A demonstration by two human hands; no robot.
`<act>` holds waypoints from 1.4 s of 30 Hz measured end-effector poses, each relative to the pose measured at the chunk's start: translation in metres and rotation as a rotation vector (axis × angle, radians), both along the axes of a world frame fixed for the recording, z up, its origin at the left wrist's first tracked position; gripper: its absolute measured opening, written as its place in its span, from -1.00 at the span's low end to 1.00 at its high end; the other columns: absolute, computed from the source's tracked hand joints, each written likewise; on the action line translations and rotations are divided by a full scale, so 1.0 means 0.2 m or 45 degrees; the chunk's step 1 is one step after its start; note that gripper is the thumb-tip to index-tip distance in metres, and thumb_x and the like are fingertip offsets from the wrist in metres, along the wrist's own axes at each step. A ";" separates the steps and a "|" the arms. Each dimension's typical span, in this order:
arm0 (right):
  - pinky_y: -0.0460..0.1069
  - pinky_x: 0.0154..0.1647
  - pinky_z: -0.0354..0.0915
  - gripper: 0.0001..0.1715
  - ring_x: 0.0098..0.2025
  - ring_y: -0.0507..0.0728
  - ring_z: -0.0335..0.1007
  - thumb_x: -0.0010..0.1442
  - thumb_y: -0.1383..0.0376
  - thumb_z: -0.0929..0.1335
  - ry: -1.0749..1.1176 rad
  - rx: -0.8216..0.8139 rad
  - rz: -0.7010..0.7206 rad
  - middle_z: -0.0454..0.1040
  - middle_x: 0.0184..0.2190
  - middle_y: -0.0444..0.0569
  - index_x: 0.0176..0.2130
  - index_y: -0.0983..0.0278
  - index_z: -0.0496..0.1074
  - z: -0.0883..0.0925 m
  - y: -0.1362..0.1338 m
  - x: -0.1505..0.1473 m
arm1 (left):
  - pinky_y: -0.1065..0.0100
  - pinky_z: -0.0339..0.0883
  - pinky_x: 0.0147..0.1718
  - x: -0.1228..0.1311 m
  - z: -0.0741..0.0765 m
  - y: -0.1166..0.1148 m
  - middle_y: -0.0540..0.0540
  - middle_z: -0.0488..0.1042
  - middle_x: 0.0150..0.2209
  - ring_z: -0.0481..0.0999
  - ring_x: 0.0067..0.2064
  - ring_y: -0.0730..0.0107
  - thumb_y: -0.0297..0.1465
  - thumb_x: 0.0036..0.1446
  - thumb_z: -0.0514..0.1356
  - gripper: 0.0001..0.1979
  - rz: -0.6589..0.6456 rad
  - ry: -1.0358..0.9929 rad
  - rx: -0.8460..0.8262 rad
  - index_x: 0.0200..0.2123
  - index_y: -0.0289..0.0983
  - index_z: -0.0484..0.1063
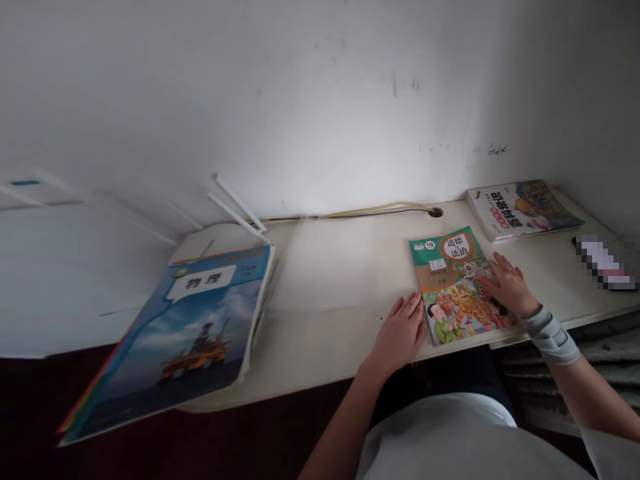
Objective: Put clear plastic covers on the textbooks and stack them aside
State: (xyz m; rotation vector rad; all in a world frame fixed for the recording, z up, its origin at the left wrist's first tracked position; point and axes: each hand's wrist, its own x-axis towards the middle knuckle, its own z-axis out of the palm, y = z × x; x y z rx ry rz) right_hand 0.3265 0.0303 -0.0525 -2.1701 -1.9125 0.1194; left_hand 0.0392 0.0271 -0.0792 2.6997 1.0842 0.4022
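One *Morality and Rule of Law* textbook, green and orange, face up: flat on the counter, on the person's side of the cable hole. Long axis: from counter front toward the wall; title end points toward the cable hole, leaning slightly left. Lettering upright to the person; placement presumably suits viewing.

Hands, two. Left hand: nearer the person than the cable hole, fingers extended and close together along the textbook's left edge; contact cannot be told. Right hand: right of the cable hole and nearer the person, fingers parted, laid over the cover's right side. Neither pinches anything; the pair probably steadies the textbook. Grey wrist brace, one, on the right wrist.

Physics textbook, one: far left of the cable hole, seemingly overhanging the counter front.

Illustrated books, a low pile: right of the cable hole, likely set back to leave working room.

Phone, one, face pixelated: far right of the cable hole.

Yellow cable: left of the cable hole, apparently routed along the wall into it.
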 end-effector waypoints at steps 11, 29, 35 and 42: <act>0.36 0.20 -0.11 -0.26 0.33 0.34 -0.38 0.20 -0.09 0.15 0.150 0.019 0.880 -0.21 0.33 0.13 0.24 0.20 0.08 0.23 0.00 -0.42 | 0.11 0.12 0.13 -0.03 0.11 -0.06 -0.27 0.22 0.18 0.26 0.17 0.23 -0.23 0.25 -0.07 -0.37 0.112 -1.001 -0.693 0.30 -0.25 -0.26; 0.32 0.18 -0.06 -0.28 0.31 0.39 -0.27 0.12 -0.02 0.29 -0.144 -0.120 0.792 -0.14 0.31 0.20 0.18 0.23 0.19 0.11 0.38 -0.76 | -0.23 -0.08 0.10 -0.14 0.08 0.05 -0.51 -0.05 0.26 -0.10 0.27 -0.26 -0.19 0.15 0.04 -0.31 0.936 0.152 0.016 0.23 -0.48 -0.01; 0.35 0.18 -0.12 -0.36 0.30 0.39 -0.20 0.16 0.03 0.26 -0.244 -0.130 0.797 -0.04 0.28 0.26 0.13 0.30 0.25 0.10 0.36 -0.83 | -0.10 -0.05 0.14 -0.18 0.03 0.05 -0.48 0.01 0.24 -0.01 0.27 -0.12 -0.33 0.21 -0.06 -0.41 0.946 0.182 -0.057 0.23 -0.53 -0.05; 0.28 0.19 -0.07 -0.38 0.28 0.35 -0.09 0.21 0.06 0.23 -0.128 -0.130 0.853 0.08 0.23 0.26 0.14 0.34 0.23 0.04 0.40 -0.90 | -0.14 -0.07 0.13 -0.20 0.02 0.04 -0.47 0.07 0.22 -0.03 0.27 -0.16 -0.13 0.20 -0.05 -0.32 0.881 0.165 -0.027 0.23 -0.51 -0.01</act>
